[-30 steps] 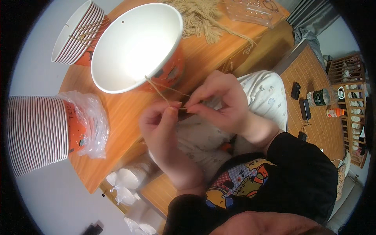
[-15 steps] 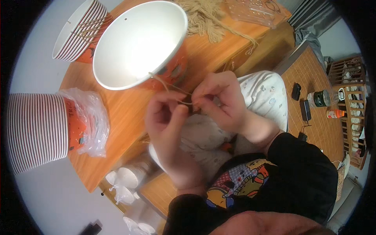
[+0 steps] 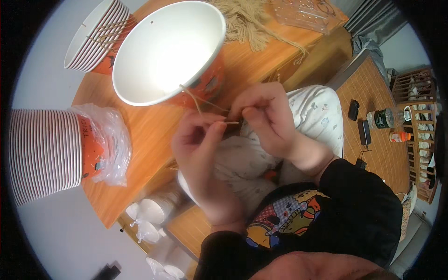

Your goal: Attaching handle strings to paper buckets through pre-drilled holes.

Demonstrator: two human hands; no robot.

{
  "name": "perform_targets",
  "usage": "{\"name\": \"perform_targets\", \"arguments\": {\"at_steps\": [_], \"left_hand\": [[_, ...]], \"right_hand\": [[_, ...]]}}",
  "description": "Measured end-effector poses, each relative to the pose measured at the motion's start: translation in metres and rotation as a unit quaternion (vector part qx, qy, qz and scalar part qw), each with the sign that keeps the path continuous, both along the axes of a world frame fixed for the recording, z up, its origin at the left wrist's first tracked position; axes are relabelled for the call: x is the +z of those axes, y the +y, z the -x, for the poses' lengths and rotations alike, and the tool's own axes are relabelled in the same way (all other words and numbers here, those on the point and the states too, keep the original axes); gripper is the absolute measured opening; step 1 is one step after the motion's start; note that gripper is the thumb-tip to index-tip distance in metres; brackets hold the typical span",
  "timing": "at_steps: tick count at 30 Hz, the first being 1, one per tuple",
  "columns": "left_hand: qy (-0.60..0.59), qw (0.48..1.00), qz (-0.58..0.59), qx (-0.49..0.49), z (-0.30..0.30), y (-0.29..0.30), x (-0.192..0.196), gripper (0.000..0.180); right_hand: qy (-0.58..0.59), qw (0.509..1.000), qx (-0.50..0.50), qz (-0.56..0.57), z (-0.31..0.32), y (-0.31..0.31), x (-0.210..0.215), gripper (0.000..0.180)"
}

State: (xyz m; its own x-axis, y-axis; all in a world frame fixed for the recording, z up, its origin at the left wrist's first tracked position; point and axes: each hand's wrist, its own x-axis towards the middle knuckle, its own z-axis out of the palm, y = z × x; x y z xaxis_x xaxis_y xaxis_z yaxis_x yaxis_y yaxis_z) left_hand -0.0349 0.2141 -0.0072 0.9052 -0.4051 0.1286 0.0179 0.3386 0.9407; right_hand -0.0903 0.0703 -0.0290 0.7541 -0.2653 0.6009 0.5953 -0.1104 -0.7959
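Thumb-to-fingertip pinching is my grip on the thin, tan fibre cord [image 3: 188, 91]. Leftmost, the big, round, card-looking bucket [image 3: 163, 51], white inside and orange outside, seems light, stiff and easily dented; I'd steady it by the rim, where the cord comes off. Next, my left hand [image 3: 196, 140] clamps a short cord end. Rightmost, my right hand [image 3: 265, 114] clamps another strand. Limp and probably grippy, the cord handles best near its tips.

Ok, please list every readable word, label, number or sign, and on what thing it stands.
Stack of orange, white-rimmed paper buckets: dark lettering, wording not copied.
Large round orange bucket with white rim: dark print, unreadable.
Clear plastic bottle with green label: too small.
Small orange bottle: too small.
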Motion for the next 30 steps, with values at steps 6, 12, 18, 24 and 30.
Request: {"name": "perform_targets", "arguments": {"at_steps": [6,12,18,24,30], "left_hand": [[-0.007,1.0,0.021,0.01,0.0,0.0,-0.001,0.008],[-0.001,1.0,0.014,-0.006,0.0,0.0,-0.002,0.008],[-0.028,1.0,-0.005,0.006,-0.004,0.007,-0.004,0.009],[-0.093,0.992,-0.044,0.067,-0.015,0.021,-0.006,0.008],[-0.127,0.987,-0.064,0.079,-0.019,0.027,-0.007,0.006]], "right_hand": [[-0.084,0.985,-0.1,0.115,-0.006,-0.006,0.006,0.032],[-0.001,0.972,-0.095,0.214,0.002,-0.011,0.013,0.027],[0.06,0.984,-0.056,0.158,0.0,-0.01,0.013,0.021],[0.08,0.982,-0.118,0.123,-0.014,0.004,-0.003,0.025],[0.214,0.975,0.06,-0.008,-0.009,0.01,0.002,0.022]]}}
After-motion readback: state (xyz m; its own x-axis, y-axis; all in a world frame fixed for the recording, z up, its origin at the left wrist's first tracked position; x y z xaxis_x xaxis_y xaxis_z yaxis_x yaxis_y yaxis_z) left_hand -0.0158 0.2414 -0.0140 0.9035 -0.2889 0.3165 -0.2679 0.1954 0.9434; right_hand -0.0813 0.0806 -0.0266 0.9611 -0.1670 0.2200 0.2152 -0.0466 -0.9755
